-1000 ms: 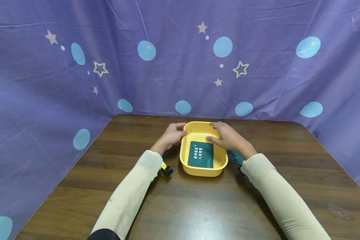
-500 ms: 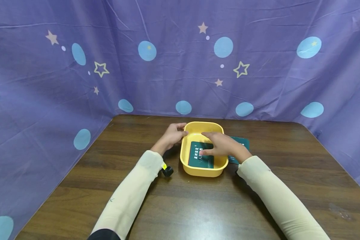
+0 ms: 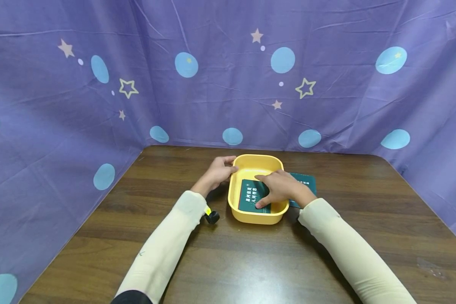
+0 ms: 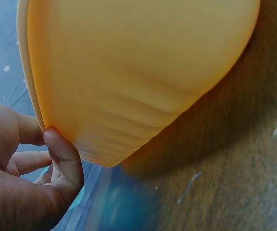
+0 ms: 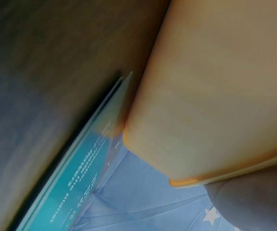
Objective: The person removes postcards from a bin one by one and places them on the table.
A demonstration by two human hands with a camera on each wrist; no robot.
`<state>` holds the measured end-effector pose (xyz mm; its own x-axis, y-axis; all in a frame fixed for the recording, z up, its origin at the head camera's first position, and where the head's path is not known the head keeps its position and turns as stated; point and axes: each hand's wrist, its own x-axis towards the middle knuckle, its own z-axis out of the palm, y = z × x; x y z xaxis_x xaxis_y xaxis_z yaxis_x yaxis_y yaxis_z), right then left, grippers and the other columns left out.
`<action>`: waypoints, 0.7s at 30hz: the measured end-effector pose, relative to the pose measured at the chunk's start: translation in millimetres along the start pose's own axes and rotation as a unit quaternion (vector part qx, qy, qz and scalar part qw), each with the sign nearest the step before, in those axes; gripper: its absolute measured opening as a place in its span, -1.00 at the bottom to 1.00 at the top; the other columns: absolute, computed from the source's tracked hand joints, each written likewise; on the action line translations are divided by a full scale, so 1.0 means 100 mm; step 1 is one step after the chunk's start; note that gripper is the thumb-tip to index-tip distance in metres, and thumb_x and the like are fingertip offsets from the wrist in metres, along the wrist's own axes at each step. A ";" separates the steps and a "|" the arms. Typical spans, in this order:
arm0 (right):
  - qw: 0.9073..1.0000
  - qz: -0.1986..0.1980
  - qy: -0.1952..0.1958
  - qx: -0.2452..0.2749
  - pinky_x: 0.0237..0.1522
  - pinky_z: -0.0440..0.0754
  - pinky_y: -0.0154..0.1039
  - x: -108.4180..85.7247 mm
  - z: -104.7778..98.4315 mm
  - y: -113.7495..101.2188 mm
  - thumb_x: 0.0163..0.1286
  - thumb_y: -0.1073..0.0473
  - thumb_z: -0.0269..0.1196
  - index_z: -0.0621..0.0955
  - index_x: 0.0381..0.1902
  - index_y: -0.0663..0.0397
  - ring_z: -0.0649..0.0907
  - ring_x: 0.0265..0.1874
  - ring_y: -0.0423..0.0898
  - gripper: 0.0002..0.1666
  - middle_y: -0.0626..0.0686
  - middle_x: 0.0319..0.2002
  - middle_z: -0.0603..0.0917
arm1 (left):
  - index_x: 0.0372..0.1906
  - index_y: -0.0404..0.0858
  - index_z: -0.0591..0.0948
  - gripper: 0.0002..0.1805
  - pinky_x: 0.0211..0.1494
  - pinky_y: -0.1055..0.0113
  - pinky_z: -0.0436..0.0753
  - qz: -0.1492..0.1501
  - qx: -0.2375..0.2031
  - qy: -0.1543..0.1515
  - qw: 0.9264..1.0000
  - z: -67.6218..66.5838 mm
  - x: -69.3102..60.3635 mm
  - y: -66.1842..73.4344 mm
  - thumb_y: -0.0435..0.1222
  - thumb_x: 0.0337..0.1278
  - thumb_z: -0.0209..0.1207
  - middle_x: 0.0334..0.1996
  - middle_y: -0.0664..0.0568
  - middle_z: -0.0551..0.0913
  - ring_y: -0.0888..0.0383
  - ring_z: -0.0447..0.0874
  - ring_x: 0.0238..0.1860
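A yellow plastic bin [image 3: 256,218] stands on the table. My left hand [image 3: 217,173] pinches its left rim; in the left wrist view the thumb [image 4: 61,154] lies against the bin's wall [image 4: 143,62] with fingers behind it. Inside the bin lies a dark green booklet [image 3: 247,204] with white lettering. My right hand [image 3: 283,186] reaches over the right rim, thumb and fingers spread above the booklet; whether they touch it is unclear. The right wrist view shows only part of that hand [image 5: 254,199] at the bin's rim.
Another green booklet [image 3: 307,181] lies on the table against the bin's right side, partly hidden by my right hand and the bin. The brown wooden table [image 3: 197,261] meets a purple curtain [image 3: 220,84] at its back. A small clear scrap [image 3: 430,268] lies at right.
My right hand has moved from the bin's far right rim in over the booklet and lower, its thumb sliding nearer the booklet's front edge. The left hand and the bin have stayed put.
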<state>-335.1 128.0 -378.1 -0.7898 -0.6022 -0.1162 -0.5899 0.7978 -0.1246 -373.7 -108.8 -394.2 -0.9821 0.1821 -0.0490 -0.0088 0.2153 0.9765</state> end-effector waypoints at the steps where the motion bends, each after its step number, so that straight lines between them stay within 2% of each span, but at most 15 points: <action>1: 1.000 0.000 -0.001 -0.003 0.46 0.29 0.24 0.00 0.00 0.00 0.09 -0.58 0.37 0.36 0.54 0.05 0.55 0.28 0.09 0.26 0.11 0.29 0.61 | 0.50 -0.32 0.37 -0.37 -0.29 0.31 0.78 -0.001 0.000 -0.001 1.000 0.00 0.00 0.00 -0.46 0.37 0.17 0.16 -0.18 0.51 -0.01 0.72 -0.15; 7: 1.000 0.001 0.000 -0.006 0.44 0.30 0.22 0.01 0.01 -0.01 0.06 -0.56 0.40 0.36 0.53 0.08 0.56 0.27 0.05 0.27 0.09 0.28 0.62 | 0.51 -0.31 0.36 -0.37 -0.26 0.28 0.80 -0.002 -0.001 -0.005 1.000 -0.01 0.00 0.00 -0.45 0.38 0.17 0.17 -0.18 0.50 -0.05 0.73 -0.10; 12: 1.000 0.003 0.009 -0.007 0.42 0.34 0.23 0.01 0.01 -0.02 0.04 -0.56 0.42 0.35 0.54 0.06 0.53 0.28 0.14 0.29 0.15 0.33 0.56 | 0.51 -0.32 0.36 -0.37 -0.21 0.25 0.80 -0.002 -0.002 -0.005 1.000 -0.01 0.01 -0.01 -0.46 0.37 0.17 0.18 -0.18 0.50 -0.06 0.72 -0.07; 15: 1.000 0.003 0.023 -0.002 0.36 0.43 0.20 0.00 0.00 -0.02 0.00 -0.55 0.45 0.34 0.55 0.05 0.55 0.20 0.16 0.31 0.16 0.30 0.54 | 0.51 -0.32 0.35 -0.37 -0.22 0.26 0.80 -0.001 -0.005 -0.005 1.000 0.00 0.01 0.00 -0.46 0.37 0.16 0.18 -0.18 0.51 -0.03 0.72 -0.11; 21: 0.997 0.007 0.063 0.033 0.22 0.60 0.07 0.00 0.00 -0.01 -0.01 -0.44 0.53 0.35 0.54 0.08 0.56 0.06 0.07 0.29 0.15 0.19 0.49 | 0.51 -0.34 0.35 -0.36 -0.29 0.31 0.79 0.005 -0.014 -0.004 1.000 0.00 0.01 -0.01 -0.48 0.35 0.16 0.16 -0.19 0.52 0.04 0.71 -0.24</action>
<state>-334.6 127.2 -378.2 -0.8154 -0.5788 0.0048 -0.5691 0.8001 -0.1897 -374.1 -108.4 -395.0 -0.9807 0.1912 -0.0404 -0.0040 0.1868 0.9824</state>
